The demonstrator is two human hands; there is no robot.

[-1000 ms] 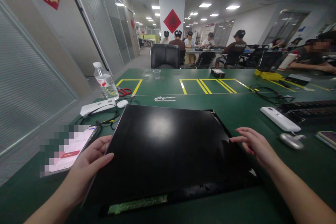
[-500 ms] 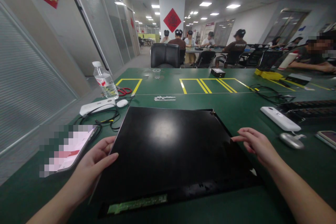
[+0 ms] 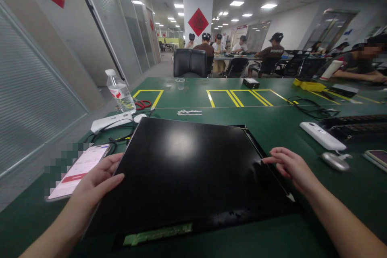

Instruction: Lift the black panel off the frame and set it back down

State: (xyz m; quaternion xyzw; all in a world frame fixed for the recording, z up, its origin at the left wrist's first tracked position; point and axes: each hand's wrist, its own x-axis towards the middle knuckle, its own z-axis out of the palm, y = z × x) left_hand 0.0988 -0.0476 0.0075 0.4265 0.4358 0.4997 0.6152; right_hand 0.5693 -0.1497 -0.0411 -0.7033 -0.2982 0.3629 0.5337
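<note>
Panel (image 3: 181,177): black, flat, rectangular, glossy, a pale glare on its far half; tilted, left side raised, right side low over the frame
Frame (image 3: 229,218): black, flat on the tabletop (image 3: 272,129), mostly covered, showing along the panel's right and near edges
Board (image 3: 157,234): narrow green strip, bare, at the frame's near edge, toward the left

L hand (image 3: 95,184): fingertips hid. under panel (image 3: 181,173). Frame (image 3: 229,218) mostly covered by same. L phone (image 3: 74,175) part. pixelated, txt illeg. R phone (image 3: 377,159) cut off at R edge. Bottle label (image 3: 118,93): sm. print unreadable from where I stand.
</note>
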